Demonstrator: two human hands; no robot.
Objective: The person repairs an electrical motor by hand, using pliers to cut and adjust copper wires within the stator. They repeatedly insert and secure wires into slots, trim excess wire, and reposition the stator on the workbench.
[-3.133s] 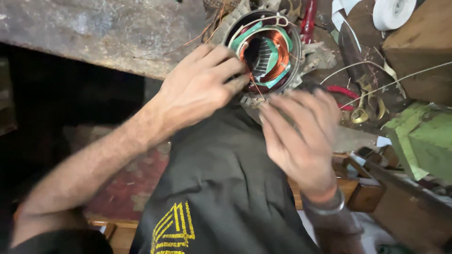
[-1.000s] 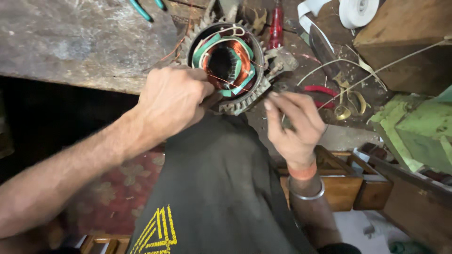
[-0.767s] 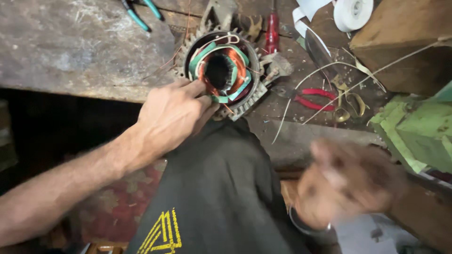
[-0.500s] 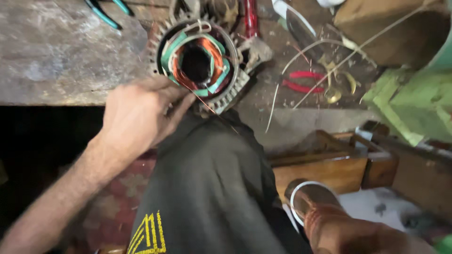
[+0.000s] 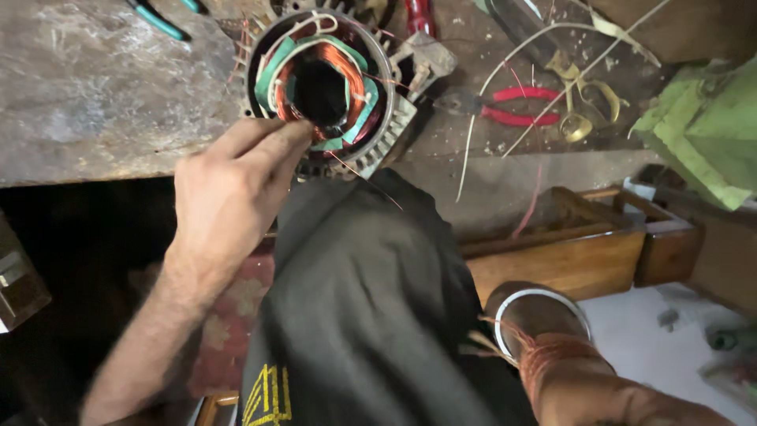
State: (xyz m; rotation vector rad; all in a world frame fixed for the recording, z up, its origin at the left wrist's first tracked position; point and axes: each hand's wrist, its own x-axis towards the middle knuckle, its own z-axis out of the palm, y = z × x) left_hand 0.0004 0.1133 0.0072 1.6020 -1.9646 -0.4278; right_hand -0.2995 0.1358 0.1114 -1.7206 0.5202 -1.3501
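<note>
A round motor stator [image 5: 386, 130] with copper windings and green insulation lies on the worn workbench [image 5: 87, 95]. My left hand [image 5: 229, 197] reaches up to its lower-left rim, fingers held together and pinching at the windings. A thin copper wire [image 5: 371, 177] trails from the stator down over my dark clothed knee [image 5: 371, 300]. Of my right hand [image 5: 520, 296], only the wrist shows at the lower right. It wears a metal bangle and orange thread, and the fingers are hidden below it.
Red-handled pliers [image 5: 512, 106] and a brass strip [image 5: 576, 118] lie right of the stator. Teal-handled pliers [image 5: 158, 20] and a red tool handle [image 5: 418, 12] are at the top edge. An open wooden box [image 5: 568, 244] and a green cloth [image 5: 702, 126] are at right.
My right hand has left the stator and dropped to the lower right, out past my knee. My left hand stays on the stator's rim. The view has shifted lower.
</note>
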